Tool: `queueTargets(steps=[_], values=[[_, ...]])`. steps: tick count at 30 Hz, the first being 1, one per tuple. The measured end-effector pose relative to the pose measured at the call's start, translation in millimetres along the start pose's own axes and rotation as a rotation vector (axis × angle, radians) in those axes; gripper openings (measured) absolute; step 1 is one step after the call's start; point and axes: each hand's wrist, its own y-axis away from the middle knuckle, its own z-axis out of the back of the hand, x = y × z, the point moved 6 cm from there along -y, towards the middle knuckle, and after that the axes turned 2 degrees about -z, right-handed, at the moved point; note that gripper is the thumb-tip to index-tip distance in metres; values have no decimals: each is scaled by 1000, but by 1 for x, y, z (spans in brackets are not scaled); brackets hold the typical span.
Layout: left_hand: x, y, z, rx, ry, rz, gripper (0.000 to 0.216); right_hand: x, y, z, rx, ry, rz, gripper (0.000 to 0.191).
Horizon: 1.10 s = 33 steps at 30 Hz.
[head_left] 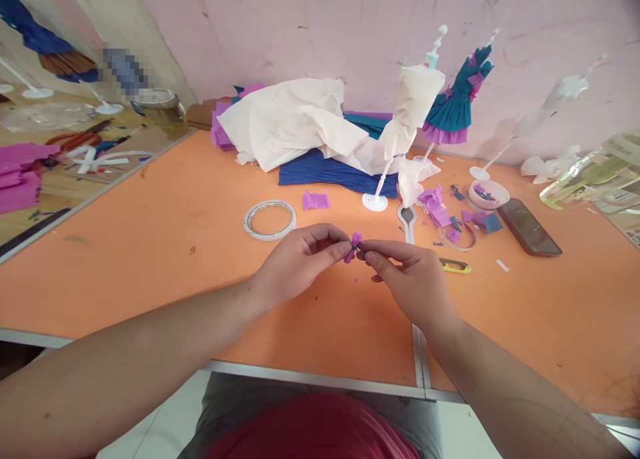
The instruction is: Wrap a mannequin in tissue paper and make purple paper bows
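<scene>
Between my two hands, above the orange table (300, 319), is a small purple paper bow (356, 238) with a dark blue band at its middle. My left hand (305, 262) pinches the bow from the left between thumb and forefinger. From the right, my right hand (413, 272) has its thumb and forefinger closed at the dark band; a dark bit shows at those fingertips. Just beyond them lies a flat piece of purple crepe paper (316, 200). A white tape ring (270, 220) rests to the left of that piece.
White stands hold a cream paper dress (413, 102) and a teal and purple dress (453, 112). Crumpled white paper (295, 119) lies over blue crepe paper (325, 172). At right are scissors (408, 218), a yellow cutter (456, 266), a pink bowl (489, 194) and a phone (531, 227).
</scene>
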Motion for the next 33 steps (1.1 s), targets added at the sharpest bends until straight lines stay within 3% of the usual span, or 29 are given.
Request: queueTargets(steps=[7,22,30,33], values=[[-2,1,1,-72,-111,-8,26,0,-1,2,-28,-10,8,22],[-1,2,-5,11,-101,-28,23,-5,-5,-4,17,-25,-63,27],[0,4,-5,-112,-112,-31,25,-6,-1,-7,-92,43,-27,22],[-4,7,-6,-148,-155,-99,21,-6,2,-9,-125,68,6,17]])
